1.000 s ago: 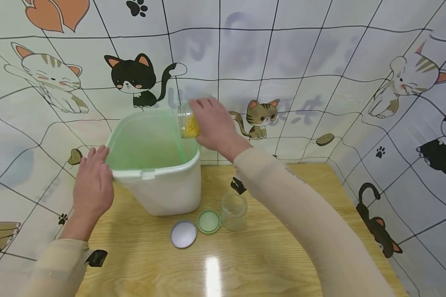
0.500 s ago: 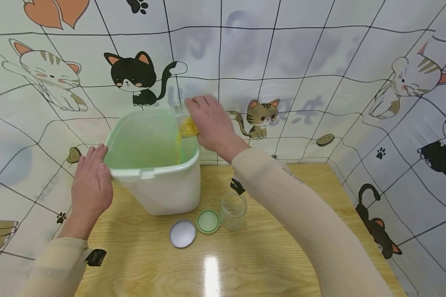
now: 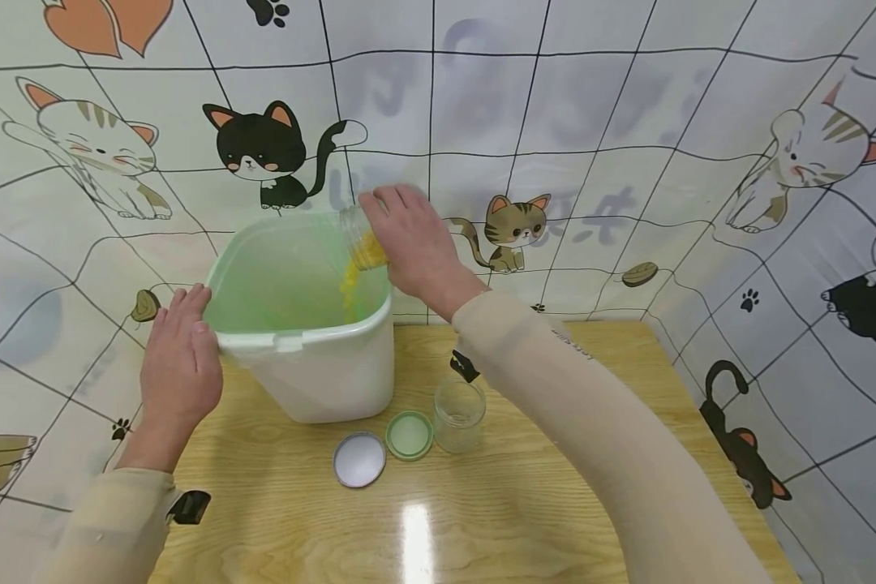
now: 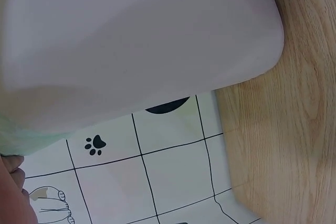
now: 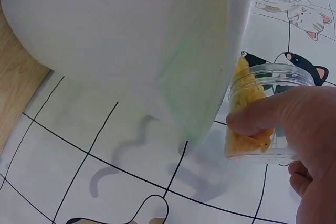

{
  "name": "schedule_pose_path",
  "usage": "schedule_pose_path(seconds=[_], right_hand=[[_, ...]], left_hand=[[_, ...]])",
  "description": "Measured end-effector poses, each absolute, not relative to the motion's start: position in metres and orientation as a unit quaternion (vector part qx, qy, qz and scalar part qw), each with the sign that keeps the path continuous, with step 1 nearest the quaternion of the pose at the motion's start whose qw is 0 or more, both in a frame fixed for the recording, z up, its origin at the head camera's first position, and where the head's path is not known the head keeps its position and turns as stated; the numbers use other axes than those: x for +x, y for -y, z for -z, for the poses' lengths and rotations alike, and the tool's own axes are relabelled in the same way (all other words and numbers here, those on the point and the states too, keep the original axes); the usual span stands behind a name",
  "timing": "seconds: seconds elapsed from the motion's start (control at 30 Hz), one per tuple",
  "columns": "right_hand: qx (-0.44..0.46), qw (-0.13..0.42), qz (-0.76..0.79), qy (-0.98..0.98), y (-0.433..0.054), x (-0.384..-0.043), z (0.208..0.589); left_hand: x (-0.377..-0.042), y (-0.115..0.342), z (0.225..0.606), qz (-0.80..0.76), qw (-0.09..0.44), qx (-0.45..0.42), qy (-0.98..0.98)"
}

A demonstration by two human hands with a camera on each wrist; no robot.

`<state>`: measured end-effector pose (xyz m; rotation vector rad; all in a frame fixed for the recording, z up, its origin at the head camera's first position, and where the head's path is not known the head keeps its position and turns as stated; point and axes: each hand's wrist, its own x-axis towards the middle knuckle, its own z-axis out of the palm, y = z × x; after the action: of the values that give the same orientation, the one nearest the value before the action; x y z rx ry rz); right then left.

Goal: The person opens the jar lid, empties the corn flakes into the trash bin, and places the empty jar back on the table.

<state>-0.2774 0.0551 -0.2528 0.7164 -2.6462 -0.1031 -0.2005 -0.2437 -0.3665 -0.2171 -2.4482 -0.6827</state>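
My right hand (image 3: 412,243) grips a clear jar (image 5: 252,153) tipped on its side over the right part of a white bin (image 3: 336,381) with a pale green inside. Small yellow pieces (image 5: 247,98) lie along the jar's lower side, and a stream of them (image 3: 348,288) drops from its mouth into the bin. The thumb lies across the jar in the right wrist view. My left hand (image 3: 182,361) rests against the bin's left rim with straight fingers; only some fingers (image 4: 16,174) show in the left wrist view. The bin's bottom is hidden.
A second clear jar (image 3: 460,415) stands upright on the wooden table (image 3: 540,503), right of the bin. Beside it lie a green-rimmed lid (image 3: 410,435) and a pale lid (image 3: 359,460). A cat-printed wall (image 3: 591,105) rises behind the bin.
The jar in my right hand has moved slightly left and tipped further. Yellow pieces inside it have begun pouring into the bin, and the stream has thickened. My left hand stays at the rim.
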Motion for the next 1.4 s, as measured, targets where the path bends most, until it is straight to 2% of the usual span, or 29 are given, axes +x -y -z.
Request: schedule_pose_path(seconds=[0.47,1.4], right_hand=[[0.27,0.224,0.036,0.936,-0.0536,-0.2783,0.2523],[0.271,0.22,0.047,0.936,-0.0516,-0.2792,0.2483]], left_hand=[[-0.1986,0.2422,0.3642,0.253,0.28,-0.074,0.923],[-0.1984,0.2406,0.3638,0.258,0.285,-0.065,0.921]])
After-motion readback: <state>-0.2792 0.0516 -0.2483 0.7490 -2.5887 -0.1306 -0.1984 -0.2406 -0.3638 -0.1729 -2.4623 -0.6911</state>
